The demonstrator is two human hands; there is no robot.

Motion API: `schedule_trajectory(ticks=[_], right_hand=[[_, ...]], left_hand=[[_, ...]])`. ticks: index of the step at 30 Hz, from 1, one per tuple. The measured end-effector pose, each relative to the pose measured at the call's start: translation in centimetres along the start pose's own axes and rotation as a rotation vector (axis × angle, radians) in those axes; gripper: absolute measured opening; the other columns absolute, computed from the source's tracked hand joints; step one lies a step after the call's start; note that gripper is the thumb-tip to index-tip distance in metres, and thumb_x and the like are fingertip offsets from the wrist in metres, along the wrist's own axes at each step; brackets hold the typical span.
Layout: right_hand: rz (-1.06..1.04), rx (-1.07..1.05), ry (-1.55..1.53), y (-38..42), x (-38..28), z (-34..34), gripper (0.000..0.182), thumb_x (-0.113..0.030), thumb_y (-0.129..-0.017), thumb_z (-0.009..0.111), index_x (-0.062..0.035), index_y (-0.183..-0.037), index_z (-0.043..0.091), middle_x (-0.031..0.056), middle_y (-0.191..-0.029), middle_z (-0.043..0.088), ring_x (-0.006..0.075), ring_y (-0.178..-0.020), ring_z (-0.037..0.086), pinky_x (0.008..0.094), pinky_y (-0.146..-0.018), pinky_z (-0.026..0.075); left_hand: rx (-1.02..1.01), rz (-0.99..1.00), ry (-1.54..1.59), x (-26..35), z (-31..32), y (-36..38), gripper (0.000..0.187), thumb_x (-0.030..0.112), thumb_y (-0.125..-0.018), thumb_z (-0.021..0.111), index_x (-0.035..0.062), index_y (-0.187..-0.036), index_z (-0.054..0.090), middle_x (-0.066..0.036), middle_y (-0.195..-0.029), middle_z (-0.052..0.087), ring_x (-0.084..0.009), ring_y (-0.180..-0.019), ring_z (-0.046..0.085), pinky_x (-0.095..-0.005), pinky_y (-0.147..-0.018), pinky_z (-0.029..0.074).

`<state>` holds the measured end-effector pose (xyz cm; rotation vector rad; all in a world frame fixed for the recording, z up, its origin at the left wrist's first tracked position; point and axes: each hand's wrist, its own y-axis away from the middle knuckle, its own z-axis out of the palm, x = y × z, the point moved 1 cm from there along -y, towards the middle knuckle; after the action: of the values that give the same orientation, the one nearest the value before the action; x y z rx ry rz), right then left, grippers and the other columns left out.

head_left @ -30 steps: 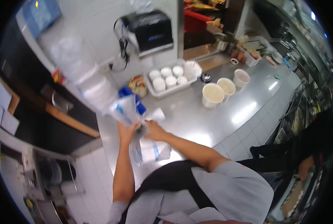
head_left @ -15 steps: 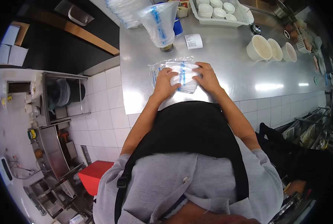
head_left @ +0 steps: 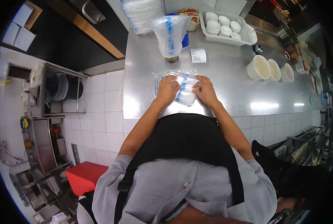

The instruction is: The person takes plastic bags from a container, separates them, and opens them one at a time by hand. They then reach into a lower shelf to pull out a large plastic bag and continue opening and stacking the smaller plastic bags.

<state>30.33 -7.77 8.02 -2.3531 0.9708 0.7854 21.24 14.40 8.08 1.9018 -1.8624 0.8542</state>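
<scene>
Centrally laid bags: a flat white stack [head_left: 185, 98], marked in blue, is set on the counter [head_left: 226, 99] near its near edge, turned slightly askew; a clear wrapper [head_left: 156, 79] is spread out at its left and far sides.
Left hand: the left hand [head_left: 168, 90] is laid at the stack's left side, fingers bent, with thumb and forefinger brought close together over the plastic; whether a layer is pinched cannot be told.
Right hand: the right hand [head_left: 206, 90] is placed at the right side, fingers curled inward and thumb against the stack; a pinch cannot be confirmed here either.
Far of the hands: a jar [head_left: 172, 59] is partly covered by an upright bag [head_left: 169, 35]; a printed slip [head_left: 198, 55] is laid just to the right.
Far side: a basket [head_left: 226, 39] is filled with white cups [head_left: 213, 27].
Right side: three tubs [head_left: 259, 68] are lined up, well apart from the hands.
</scene>
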Motion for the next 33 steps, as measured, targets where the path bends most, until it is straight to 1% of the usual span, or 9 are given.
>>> schedule_trajectory(ticks=[4,7,11,14,17,20,22,25,33], right_hand=[[0.07,0.064,-0.119,-0.6,2.5,1.1,0.021,-0.015,-0.085,0.074,-0.0036,-0.102,0.07,0.0188,-0.139,0.06,0.0382,-0.128,0.053,0.045,-0.102,0.046],[0.133,0.159,-0.281,-1.7,-2.4,-2.4,0.022,-0.02,-0.09,0.071,-0.0034,-0.105,0.071,0.0197,-0.134,0.064,0.0379,-0.124,0.056,0.0431,-0.098,0.048],[0.168,-0.266,-0.098,-3.5,-3.0,-4.1,0.032,-0.026,-0.093,0.071,-0.0024,-0.115,0.069,0.0189,-0.126,0.067,0.0356,-0.117,0.061,0.0416,-0.097,0.049],[0.29,-0.135,-0.277,-3.9,-2.9,-3.7,0.03,-0.025,-0.092,0.072,-0.0008,-0.11,0.072,0.0164,-0.11,0.072,0.0345,-0.106,0.066,0.0432,-0.096,0.049],[-0.109,0.231,-0.091,-4.4,-3.8,-3.3,0.022,-0.02,-0.092,0.071,0.0003,-0.1,0.073,0.0152,-0.095,0.074,0.0325,-0.094,0.069,0.0418,-0.091,0.051],[-0.168,-0.063,-0.093,-4.6,-2.4,-3.0,0.017,-0.016,-0.092,0.07,-0.0004,-0.098,0.073,0.0175,-0.093,0.073,0.0322,-0.089,0.069,0.0403,-0.084,0.053],[0.112,-0.225,-0.234,-4.8,-1.3,-2.2,0.015,-0.015,-0.09,0.07,-0.0007,-0.095,0.072,0.0196,-0.092,0.072,0.0341,-0.083,0.069,0.0399,-0.078,0.053],[0.045,-0.167,-0.272,-5.1,-2.2,-3.7,0.011,-0.012,-0.089,0.069,-0.0007,-0.09,0.069,0.0188,-0.088,0.071,0.0305,-0.08,0.069,0.0389,-0.077,0.054],[0.159,-0.154,-0.336,-4.9,-3.5,-5.0,0.018,-0.011,-0.082,0.077,-0.0017,-0.096,0.07,0.0121,-0.086,0.073,0.0232,-0.082,0.068,0.0357,-0.08,0.053]], left_hand=[[0.015,-0.042,0.081,-0.5,-0.5,-1.3,0.01,0.013,-0.089,0.072,0.0037,-0.093,0.075,-0.013,-0.12,0.068,-0.0334,-0.118,0.059,-0.046,-0.101,0.043],[0.045,-0.009,0.146,-1.4,-0.7,-2.2,0.013,0.015,-0.091,0.07,0.0028,-0.093,0.075,-0.011,-0.115,0.069,-0.033,-0.114,0.06,-0.0466,-0.097,0.044],[0.029,0.026,0.125,0.7,-2.9,-2.9,0.012,0.012,-0.091,0.07,0.0004,-0.093,0.074,-0.015,-0.115,0.07,-0.0358,-0.111,0.063,-0.0444,-0.096,0.048],[0.02,0.038,0.13,1.2,-3.1,-3.2,0.012,0.011,-0.092,0.07,-0.0008,-0.092,0.074,-0.017,-0.115,0.071,-0.0367,-0.109,0.064,-0.0433,-0.095,0.05],[-0.005,0.053,0.141,1.2,-3.4,-3.1,0.013,0.011,-0.092,0.07,-0.0007,-0.095,0.073,-0.017,-0.115,0.071,-0.0372,-0.109,0.063,-0.0437,-0.096,0.049],[-0.054,0.014,0.103,0.8,-3.2,-2.6,0.016,0.013,-0.092,0.07,-0.0001,-0.1,0.073,-0.018,-0.115,0.07,-0.0383,-0.11,0.063,-0.0445,-0.098,0.049],[0.004,0.072,0.145,-0.1,-2.2,-3.2,0.018,0.016,-0.091,0.072,0.0016,-0.102,0.073,-0.017,-0.113,0.071,-0.0388,-0.11,0.063,-0.0457,-0.098,0.048],[0.204,0.213,0.266,2.9,-3.8,-2.9,0.024,0.021,-0.087,0.077,0.0042,-0.104,0.074,-0.017,-0.11,0.071,-0.0387,-0.107,0.064,-0.0459,-0.097,0.049],[0.108,0.173,0.216,2.5,-4.7,-3.2,0.007,0.008,-0.085,0.077,0.0041,-0.091,0.077,-0.013,-0.102,0.073,-0.0342,-0.103,0.066,-0.0442,-0.091,0.051]])
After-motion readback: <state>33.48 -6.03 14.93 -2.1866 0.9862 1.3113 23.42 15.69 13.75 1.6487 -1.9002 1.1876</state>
